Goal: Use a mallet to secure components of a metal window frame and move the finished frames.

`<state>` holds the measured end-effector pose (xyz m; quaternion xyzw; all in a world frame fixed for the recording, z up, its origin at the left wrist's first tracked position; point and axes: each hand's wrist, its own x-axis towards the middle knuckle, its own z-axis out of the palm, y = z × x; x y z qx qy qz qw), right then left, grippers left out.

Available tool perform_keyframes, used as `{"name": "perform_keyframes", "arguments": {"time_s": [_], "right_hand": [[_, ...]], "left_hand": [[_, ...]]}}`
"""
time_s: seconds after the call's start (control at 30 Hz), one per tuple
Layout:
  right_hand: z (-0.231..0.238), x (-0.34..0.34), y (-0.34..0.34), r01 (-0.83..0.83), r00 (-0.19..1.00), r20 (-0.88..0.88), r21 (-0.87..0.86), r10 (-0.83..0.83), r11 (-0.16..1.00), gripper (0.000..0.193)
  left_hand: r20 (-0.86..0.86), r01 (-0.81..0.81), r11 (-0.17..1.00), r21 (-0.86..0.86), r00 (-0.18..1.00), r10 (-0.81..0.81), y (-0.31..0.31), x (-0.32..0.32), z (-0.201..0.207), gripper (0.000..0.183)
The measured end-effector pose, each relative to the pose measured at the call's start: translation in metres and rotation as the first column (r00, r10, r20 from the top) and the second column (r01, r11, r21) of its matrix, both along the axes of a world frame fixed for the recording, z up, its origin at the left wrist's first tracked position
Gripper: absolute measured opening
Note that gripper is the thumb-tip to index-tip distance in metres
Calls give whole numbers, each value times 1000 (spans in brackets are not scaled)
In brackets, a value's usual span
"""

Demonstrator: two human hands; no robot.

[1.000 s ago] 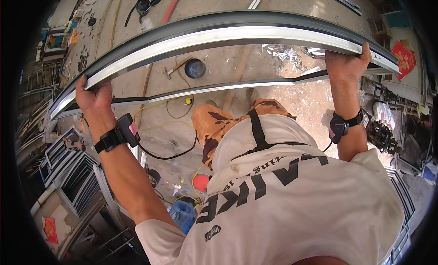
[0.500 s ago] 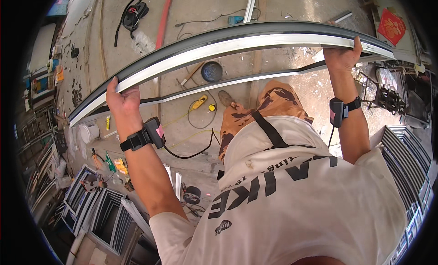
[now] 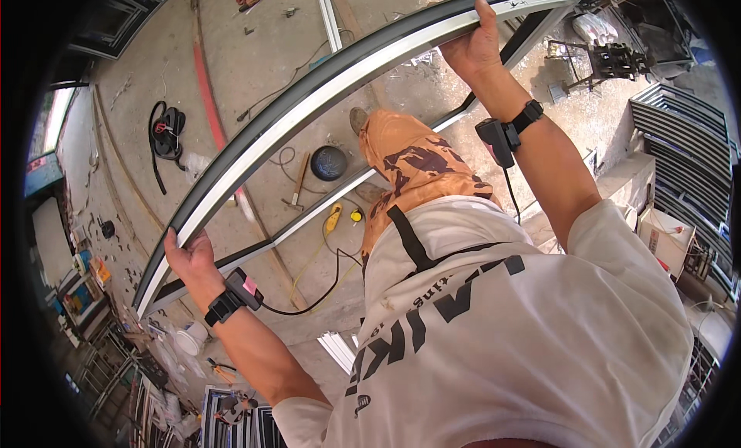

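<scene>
Both hands were clamped on a long aluminium frame [image 3: 332, 85] held above the concrete floor [image 3: 255, 70]: left hand [image 3: 189, 259] curled round its lower end, right hand [image 3: 475, 47] gripping near the upper end. Below sat a white bucket [image 3: 189, 340], contents unclear

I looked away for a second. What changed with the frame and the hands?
The metal frame has swung round: its right end now sits higher and farther off, its left end lower and nearer. Both the left hand and the right hand keep their grips near its ends.
</scene>
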<state>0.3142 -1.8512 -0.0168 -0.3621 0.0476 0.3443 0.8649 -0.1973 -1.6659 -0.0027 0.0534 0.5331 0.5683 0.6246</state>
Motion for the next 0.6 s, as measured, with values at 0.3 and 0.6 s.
{"name": "perform_keyframes", "arguments": {"time_s": [0.3, 0.6], "right_hand": [[-41, 55, 82, -171, 981, 84, -21, 173, 985, 52], [-79, 61, 155, -254, 964, -108, -105, 243, 961, 37]], "left_hand": [[-15, 91, 996, -5, 996, -91, 85, 37, -20, 17], [-102, 30, 989, -146, 994, -46, 157, 14, -69, 15]]}}
